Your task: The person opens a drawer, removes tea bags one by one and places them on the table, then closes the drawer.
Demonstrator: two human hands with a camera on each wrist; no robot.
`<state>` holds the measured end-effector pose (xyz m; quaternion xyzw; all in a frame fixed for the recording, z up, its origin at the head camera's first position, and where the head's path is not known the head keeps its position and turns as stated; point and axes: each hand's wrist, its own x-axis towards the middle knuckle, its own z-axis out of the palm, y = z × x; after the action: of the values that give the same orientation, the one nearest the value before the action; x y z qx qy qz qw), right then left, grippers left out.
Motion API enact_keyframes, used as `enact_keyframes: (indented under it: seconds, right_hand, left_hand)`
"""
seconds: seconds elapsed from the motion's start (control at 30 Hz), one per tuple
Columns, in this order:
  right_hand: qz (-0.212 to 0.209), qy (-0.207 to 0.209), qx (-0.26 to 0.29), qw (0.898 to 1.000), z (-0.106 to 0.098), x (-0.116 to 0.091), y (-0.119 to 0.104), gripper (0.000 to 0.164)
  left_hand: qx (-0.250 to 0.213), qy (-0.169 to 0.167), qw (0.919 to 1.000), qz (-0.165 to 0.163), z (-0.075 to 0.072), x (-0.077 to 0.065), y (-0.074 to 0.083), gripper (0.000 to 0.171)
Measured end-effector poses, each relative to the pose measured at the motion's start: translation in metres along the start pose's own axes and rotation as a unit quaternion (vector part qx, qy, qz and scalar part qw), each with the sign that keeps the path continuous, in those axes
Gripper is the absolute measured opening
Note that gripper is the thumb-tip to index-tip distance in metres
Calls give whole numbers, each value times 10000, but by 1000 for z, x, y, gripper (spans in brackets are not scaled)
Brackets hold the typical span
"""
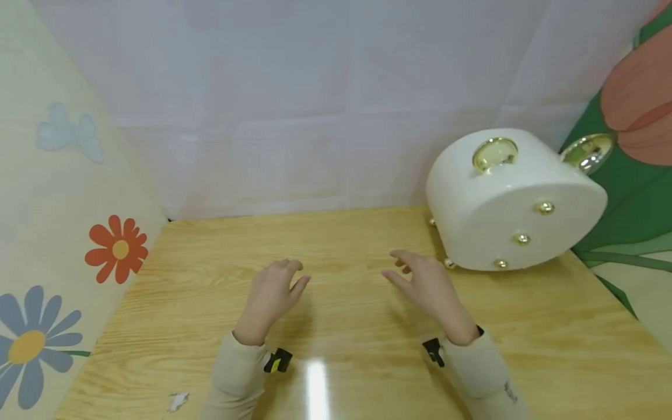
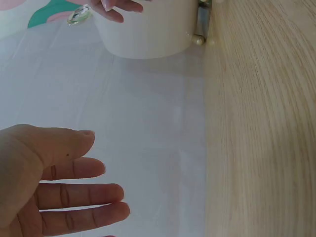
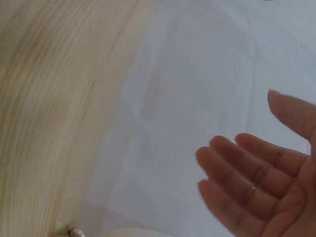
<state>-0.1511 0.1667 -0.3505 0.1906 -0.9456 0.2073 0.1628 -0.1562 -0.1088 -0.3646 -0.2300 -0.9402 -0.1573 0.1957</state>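
Both hands hover over the wooden table with nothing in them. In the head view the left hand (image 1: 270, 297) is left of the middle, its fingers relaxed and thumb apart; the left wrist view shows its fingers (image 2: 81, 196) extended. Opposite it, palm turned inward, is the right hand (image 1: 427, 289), whose loosely bent fingers (image 3: 252, 182) show in the right wrist view. Closest to the right hand is a glossy white rounded case (image 1: 504, 192) at the back right. It has a gold ring handle (image 1: 495, 155), a second gold loop (image 1: 587, 153) and several gold knobs (image 1: 545, 207).
The wooden table (image 1: 346, 326) meets a white cloth backdrop (image 1: 294, 116) behind. On the left stands a panel (image 1: 31, 204) printed with flowers; a floral panel (image 1: 630, 192) is behind the case at right. A small whitish scrap (image 1: 179, 401) lies near the front left.
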Motion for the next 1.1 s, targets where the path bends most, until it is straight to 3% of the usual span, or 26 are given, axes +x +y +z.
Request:
enact_keyframes:
  seconds: [0.23, 0.5, 0.73, 0.93, 1.03, 1.1]
  right_hand:
    - [-141, 553, 272, 9980, -8, -2, 13, 25]
    - [-141, 1799, 420, 9827, -31, -12, 45, 26]
    - [487, 2352, 202, 9705, -63, -24, 75, 29]
    - [787, 2825, 154, 9559, -93, -35, 101, 27]
    - [1137, 3055, 78, 9454, -105, -42, 111, 28]
    - [1447, 3292, 31, 9331, -112, -46, 119, 28]
  left_hand:
    - [-21, 216, 9997, 78, -3, 0, -2, 7]
    - [83, 144, 9998, 79, -6, 0, -4, 6]
    - [55, 185, 9997, 146, -5, 0, -4, 6]
    - [21, 242, 9995, 182, -5, 0, -3, 7]
    - [-30, 205, 9997, 130, -4, 0, -3, 8]
    - [-64, 175, 9998, 99, -3, 0, -3, 9]
